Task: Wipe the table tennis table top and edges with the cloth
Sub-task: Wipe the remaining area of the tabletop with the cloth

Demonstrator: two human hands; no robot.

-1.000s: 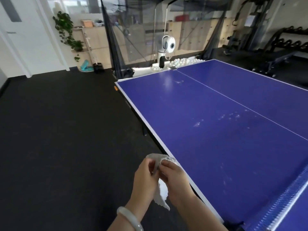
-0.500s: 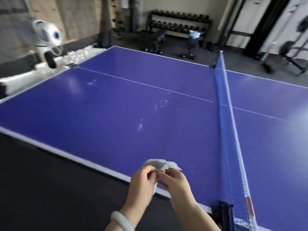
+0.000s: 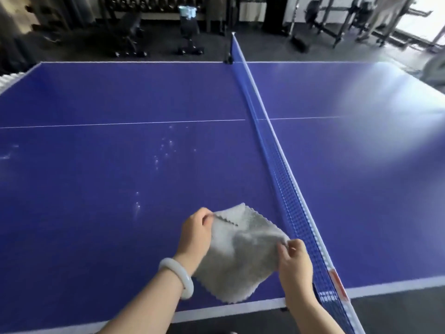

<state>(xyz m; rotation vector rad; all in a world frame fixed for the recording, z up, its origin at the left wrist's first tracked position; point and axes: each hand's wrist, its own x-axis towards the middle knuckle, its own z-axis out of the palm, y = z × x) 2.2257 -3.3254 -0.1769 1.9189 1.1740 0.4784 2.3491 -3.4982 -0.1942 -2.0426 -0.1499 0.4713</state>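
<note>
we stand at the big blue table (image 3: 96, 97), next to its net (image 3: 286, 189). we hold the grey cloth (image 3: 240, 256) spread out in the air over the near edge. our left hand (image 3: 196, 233) pinches its top corner with curled fingers, and our right hand (image 3: 295, 261) pinches its right corner.

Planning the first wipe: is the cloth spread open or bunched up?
Spread open. The grey cloth hangs as a flat sheet between the left hand and right hand, each pinching one edge, above the table tennis table.
</note>
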